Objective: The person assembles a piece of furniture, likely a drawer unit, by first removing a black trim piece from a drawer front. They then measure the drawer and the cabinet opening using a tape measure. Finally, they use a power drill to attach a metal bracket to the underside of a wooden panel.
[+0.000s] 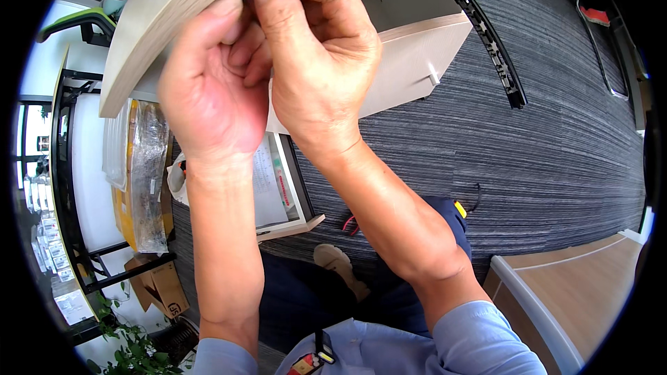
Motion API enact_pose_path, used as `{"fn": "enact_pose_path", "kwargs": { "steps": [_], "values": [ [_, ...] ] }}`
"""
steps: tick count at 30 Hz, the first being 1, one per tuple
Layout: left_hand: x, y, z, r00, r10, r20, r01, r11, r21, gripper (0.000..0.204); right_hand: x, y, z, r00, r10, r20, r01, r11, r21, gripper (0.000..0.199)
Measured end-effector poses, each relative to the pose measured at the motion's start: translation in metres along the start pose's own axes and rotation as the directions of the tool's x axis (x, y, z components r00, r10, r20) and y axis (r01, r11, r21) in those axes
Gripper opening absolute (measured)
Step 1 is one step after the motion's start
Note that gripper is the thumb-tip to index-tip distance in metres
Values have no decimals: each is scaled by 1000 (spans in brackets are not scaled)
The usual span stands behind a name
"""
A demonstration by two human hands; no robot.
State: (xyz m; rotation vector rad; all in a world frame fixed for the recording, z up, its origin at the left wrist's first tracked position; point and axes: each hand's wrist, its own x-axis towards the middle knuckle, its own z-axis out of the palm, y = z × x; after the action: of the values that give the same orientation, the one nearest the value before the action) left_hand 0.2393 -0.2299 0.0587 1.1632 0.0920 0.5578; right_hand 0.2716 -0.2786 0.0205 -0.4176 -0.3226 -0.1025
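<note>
Both bare hands are raised close together under the edge of a pale wood-grain panel [163,24] at the upper left. My left hand [215,90] is palm up, with its thumb at the panel edge and its other fingers curled. Beside it, my right hand [316,62] pinches with thumb and forefinger right at the panel's underside. Whatever is between the fingers is too small and hidden to name. Behind the hands stands a pale cabinet [410,62] with a small handle. A black drawer slide [493,48] juts out past its right side.
Below the hands, an open drawer [306,224] holds papers. Red-handled pliers [351,224] lie on the dark striped carpet [556,139]. On the left are a plastic-wrapped package [148,173], a cardboard box [161,288] and a plant [128,347]. A wooden cabinet [570,285] stands at lower right.
</note>
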Motion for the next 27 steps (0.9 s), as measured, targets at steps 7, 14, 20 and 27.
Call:
{"fn": "enact_pose_path", "kwargs": {
  "steps": [7,14,20,27],
  "values": [
    [0,-4,1,998,-7,-59,10,998,54,13,-1,2,2,999,-11,-34,10,1000,-27,11],
    [1,-10,-16,996,89,-17,-88,994,70,16,7,-4,-2,993,117,12,-118,990,73,12],
    [0,-15,-10,968,227,-108,-198,954,224,16,15,1,-2,984,174,41,-179,966,184,15],
    [-3,-16,-8,964,233,-124,-212,963,165,14,19,-2,-7,963,258,76,-268,946,184,18]
  ]
}}
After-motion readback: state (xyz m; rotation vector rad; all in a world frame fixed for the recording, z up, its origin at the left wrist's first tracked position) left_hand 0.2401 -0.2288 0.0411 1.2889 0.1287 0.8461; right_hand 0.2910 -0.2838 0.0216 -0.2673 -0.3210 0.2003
